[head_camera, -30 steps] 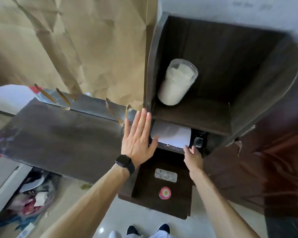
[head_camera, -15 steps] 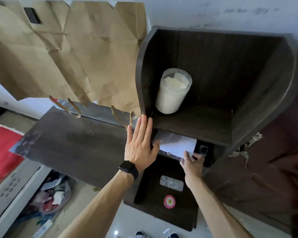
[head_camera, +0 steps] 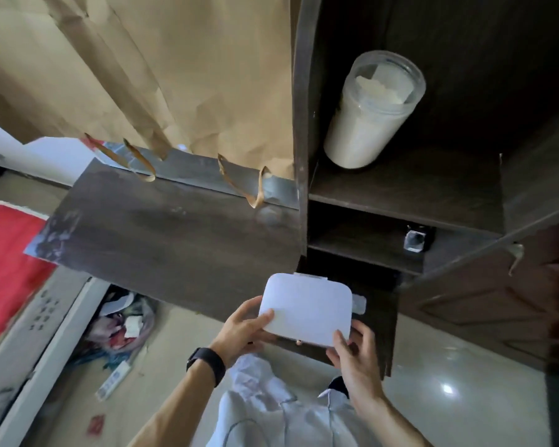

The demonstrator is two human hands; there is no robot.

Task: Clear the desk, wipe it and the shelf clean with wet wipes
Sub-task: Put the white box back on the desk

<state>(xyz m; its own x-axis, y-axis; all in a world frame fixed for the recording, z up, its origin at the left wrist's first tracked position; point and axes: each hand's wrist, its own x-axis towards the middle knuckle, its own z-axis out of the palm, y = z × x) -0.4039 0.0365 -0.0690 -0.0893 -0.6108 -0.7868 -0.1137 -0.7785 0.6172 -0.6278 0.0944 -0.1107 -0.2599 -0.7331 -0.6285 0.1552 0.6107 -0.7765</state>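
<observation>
Since the white box (head_camera: 307, 309) left the lower shelf (head_camera: 362, 250), the left hand (head_camera: 242, 330) and right hand (head_camera: 355, 353) grip its near corners, fingers curled, just off the desk (head_camera: 175, 240); probably the wipes.

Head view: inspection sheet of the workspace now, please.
Surface: dark wooden desk top, smeared, dusty-looking.
Job's things: flat white rounded-rectangular box, held in front of the desk; dark wooden shelf unit.
Clutter: clear plastic jar of white contents on upper shelf; small black-and-silver object on lower shelf.
Hands: left hand and right hand both grip the box edges.
Cables: nothing seen.
Surroundings: torn brown paper behind desk; litter heap on floor; red cloth left.
</observation>
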